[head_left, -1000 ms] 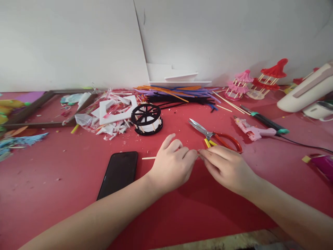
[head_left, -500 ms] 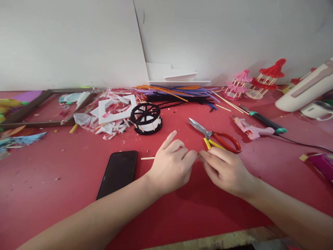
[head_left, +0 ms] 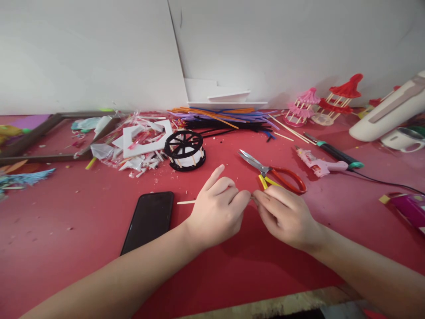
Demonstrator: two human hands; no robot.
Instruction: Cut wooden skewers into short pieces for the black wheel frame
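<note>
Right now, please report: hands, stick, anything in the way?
Left hand closed on thin stick. Right hand pinched close beside. Red-handled scissors just beyond.

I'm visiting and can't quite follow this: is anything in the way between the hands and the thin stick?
Nothing visible: the left hand is closed around the stick, one end poking out. The right hand is close by; its grip is hard to make out. The scissors lie beyond, not between.

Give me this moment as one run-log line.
left hand: gripping thin stick; right hand: fingers closed near left hand, contents unclear; scissors: lying beyond right hand; phone: on table
</note>
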